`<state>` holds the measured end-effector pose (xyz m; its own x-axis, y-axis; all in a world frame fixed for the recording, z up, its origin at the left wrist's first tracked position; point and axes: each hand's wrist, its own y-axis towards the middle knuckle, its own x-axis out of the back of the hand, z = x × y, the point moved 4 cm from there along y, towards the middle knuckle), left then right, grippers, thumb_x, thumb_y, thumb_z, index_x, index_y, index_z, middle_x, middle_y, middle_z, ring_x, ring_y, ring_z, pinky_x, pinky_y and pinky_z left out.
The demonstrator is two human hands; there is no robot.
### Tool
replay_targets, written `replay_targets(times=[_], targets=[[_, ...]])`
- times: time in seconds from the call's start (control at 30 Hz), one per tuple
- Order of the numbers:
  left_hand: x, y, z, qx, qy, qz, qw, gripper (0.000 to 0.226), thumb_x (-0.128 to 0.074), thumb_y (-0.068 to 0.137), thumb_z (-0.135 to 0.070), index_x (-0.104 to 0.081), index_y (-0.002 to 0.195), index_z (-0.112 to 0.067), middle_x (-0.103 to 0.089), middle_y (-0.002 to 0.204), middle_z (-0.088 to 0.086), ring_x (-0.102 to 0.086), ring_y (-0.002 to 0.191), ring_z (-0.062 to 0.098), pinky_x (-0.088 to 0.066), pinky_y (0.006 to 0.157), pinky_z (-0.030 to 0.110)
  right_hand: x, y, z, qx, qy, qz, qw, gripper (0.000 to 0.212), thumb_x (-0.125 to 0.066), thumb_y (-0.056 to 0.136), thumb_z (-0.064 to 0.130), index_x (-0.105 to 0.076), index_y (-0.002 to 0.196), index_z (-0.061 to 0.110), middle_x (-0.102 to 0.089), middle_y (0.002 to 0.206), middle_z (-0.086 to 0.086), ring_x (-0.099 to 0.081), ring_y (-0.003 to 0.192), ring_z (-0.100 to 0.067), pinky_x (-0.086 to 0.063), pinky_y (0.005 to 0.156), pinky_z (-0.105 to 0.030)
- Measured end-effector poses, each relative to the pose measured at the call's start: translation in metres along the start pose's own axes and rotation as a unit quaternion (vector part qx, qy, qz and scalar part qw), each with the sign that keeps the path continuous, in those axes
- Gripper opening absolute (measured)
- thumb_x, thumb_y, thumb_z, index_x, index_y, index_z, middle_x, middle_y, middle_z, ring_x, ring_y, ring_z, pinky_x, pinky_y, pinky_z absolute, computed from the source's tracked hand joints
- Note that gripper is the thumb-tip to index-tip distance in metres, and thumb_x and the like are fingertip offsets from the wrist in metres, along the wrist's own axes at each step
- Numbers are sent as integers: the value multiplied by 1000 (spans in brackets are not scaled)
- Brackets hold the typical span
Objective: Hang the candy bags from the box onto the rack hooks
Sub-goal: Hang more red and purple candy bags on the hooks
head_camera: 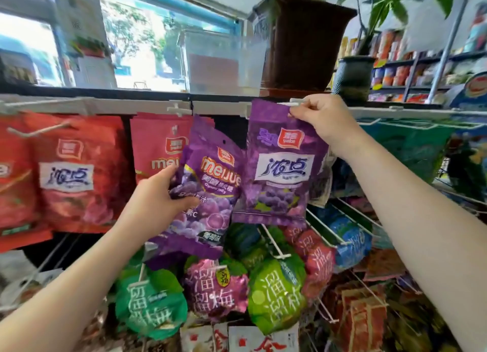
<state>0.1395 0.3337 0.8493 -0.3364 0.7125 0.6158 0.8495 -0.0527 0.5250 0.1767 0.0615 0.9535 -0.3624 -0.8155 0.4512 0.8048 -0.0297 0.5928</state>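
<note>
My right hand (320, 116) pinches the top right corner of a purple grape candy bag (279, 167) at the tip of a white rack hook (294, 102) on the top rail. My left hand (158, 193) grips the left edge of a second purple grape bag (210, 196), tilted, held lower and left of the first one. An empty white hook (177, 110) juts out above this second bag. The box is not in view.
Red candy bags (73, 172) hang to the left on the top rail (105, 105). Green, pink and blue plum bags (276, 291) hang on lower hooks below. A potted plant (300, 43) and a clear container (221, 62) stand on the shelf top.
</note>
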Motion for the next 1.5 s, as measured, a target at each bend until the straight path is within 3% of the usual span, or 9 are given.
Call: replay_targets(times=[0.23,0.4,0.5,0.67,0.83,0.9,1.07,1.33,1.5], targets=[[0,-8,8,5,55,31,998,50,-77,71,-25,-55,117,-19,-69,96,3,-64,94,27,-42,70,31,-21,14,-6,-55,-57,-3,997,16,-64,85,24,-66,71,15,-69,96,-7,-63,89,-21,-50,75,-32],[12,-28,17,26,54,39,997,33,-76,72,-24,-47,83,-33,-58,70,-18,-56,66,14,-39,56,19,-37,28,-12,-14,-151,-86,985,22,-60,88,29,-71,88,10,-63,94,-5,-55,83,-16,-32,52,-20],[19,-43,21,31,43,36,998,32,-77,71,-27,-52,90,-31,-65,76,-14,-62,72,10,-46,62,27,-45,31,-21,-1,-198,-98,975,22,-57,91,29,-72,94,13,-64,87,-4,-54,77,-16,-27,48,-18],[19,-61,-1,5,2,68,998,38,-79,69,-22,-58,99,-32,-67,85,-29,-56,71,-21,-41,64,2,-54,29,-32,-112,-139,-125,976,20,-49,92,22,-66,93,11,-65,96,-11,-61,98,-29,-44,77,-32],[2,-79,-24,4,-14,72,997,34,-76,72,-25,-58,100,-19,-69,87,-9,-64,80,6,-48,73,23,-34,-24,-12,-18,-58,-199,978,22,-51,91,15,-54,112,11,-60,112,-9,-55,104,-20,-43,90,-29],[-8,-84,-32,4,-34,64,997,35,-77,72,-24,-59,101,-19,-69,88,-10,-64,81,5,-46,69,16,-28,-49,-10,12,-8,-146,989,10,-50,90,15,-57,97,16,-61,96,-3,-57,94,-17,-47,87,-31],[-33,-97,-59,12,-105,54,993,36,-79,69,-18,-59,99,-19,-70,87,-10,-64,75,2,-46,66,14,-23,-109,-4,-13,79,172,982,11,-51,93,21,-61,90,25,-64,86,8,-61,81,-6,-50,73,-23],[-58,-118,-84,15,-130,84,988,38,-80,69,-21,-60,101,-20,-70,86,-14,-64,79,-4,-47,61,9,19,-138,-15,-48,120,190,973,15,-61,86,11,-63,74,21,-67,70,3,-63,57,-2,-51,54,-18],[-63,-119,-84,37,-143,98,984,35,-77,70,-29,-59,100,-26,-70,88,-16,-64,79,-8,-51,68,16,25,-135,-19,-43,139,118,982,18,-59,88,11,-62,73,20,-66,61,8,-61,53,-1,-50,51,-16]])
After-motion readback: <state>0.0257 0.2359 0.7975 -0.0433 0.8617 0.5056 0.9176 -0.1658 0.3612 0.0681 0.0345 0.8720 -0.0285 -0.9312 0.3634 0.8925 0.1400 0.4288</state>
